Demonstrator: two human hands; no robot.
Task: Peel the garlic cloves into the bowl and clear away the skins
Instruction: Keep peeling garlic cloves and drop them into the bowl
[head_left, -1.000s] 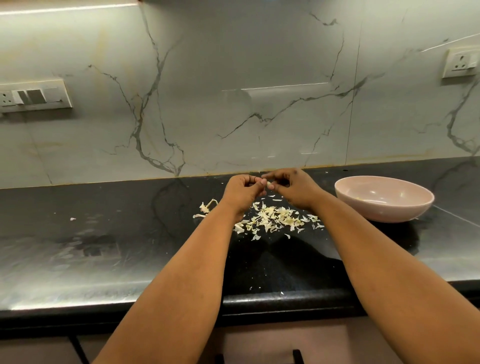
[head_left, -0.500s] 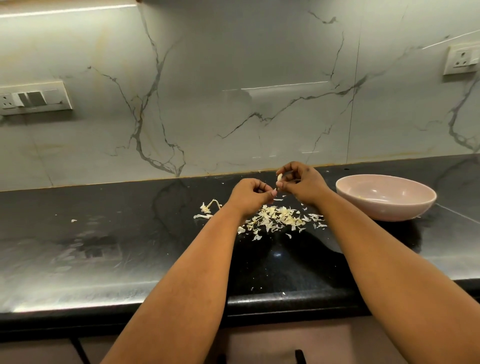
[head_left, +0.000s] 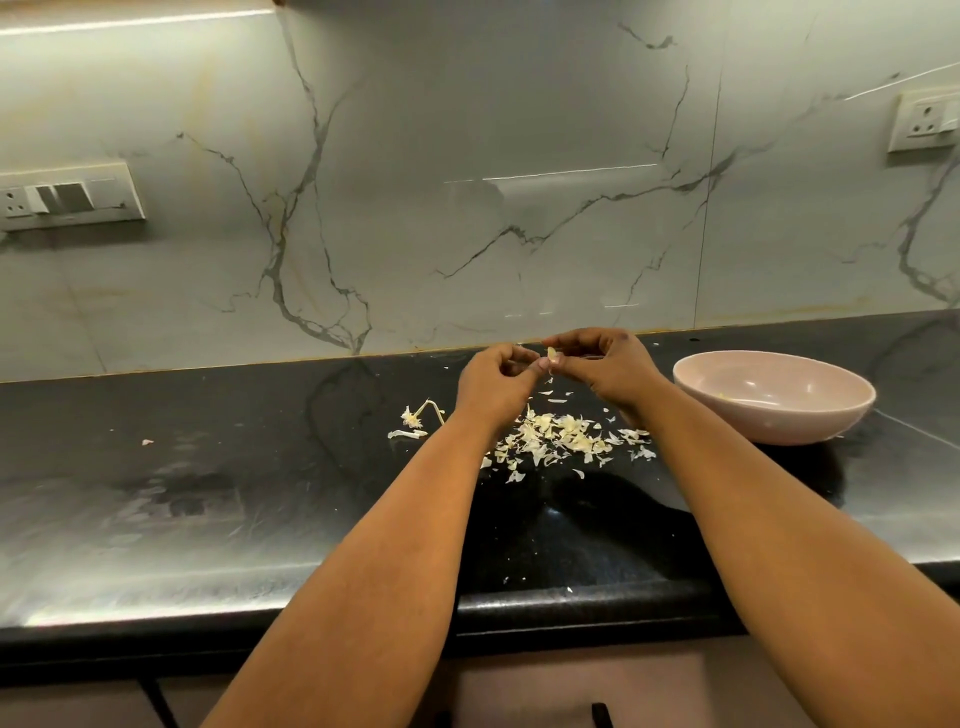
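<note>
While both my arms reach out over the dark counter (head_left: 208, 499), my two hands meet just above its back part, close to the marble wall (head_left: 467, 156). My right hand (head_left: 602, 369) has its fingers curled, and between its thumb and fingertips it pinches a small pale garlic clove (head_left: 552, 355), which stands up between the two hands, off the counter. My left hand (head_left: 493, 382) is curled too, its fingertips drawn in beside the clove; whether they touch the clove itself or a bit of its skin I cannot tell, since it is so small from here.

Below and just in front of my hands lies a loose heap of garlic skins (head_left: 556, 436), pale flakes spread over the black stone between my forearms. A few single flakes lie apart from the heap, some toward me near the counter's front edge. To the left of the heap, beside my left wrist, sits a dried garlic stem (head_left: 418, 415) with a curl of skin next to it. Farther left, well apart from everything else, is one tiny pale scrap (head_left: 147, 442).

A pink bowl (head_left: 769, 426) stands upright on the counter to the right of my right hand, near it but not touching. Something small and yellowish shows inside against its left wall; I cannot make out how many pieces.

On the wall a switch plate (head_left: 70, 200) sits at the left and a socket (head_left: 922, 119) at the upper right.
</note>
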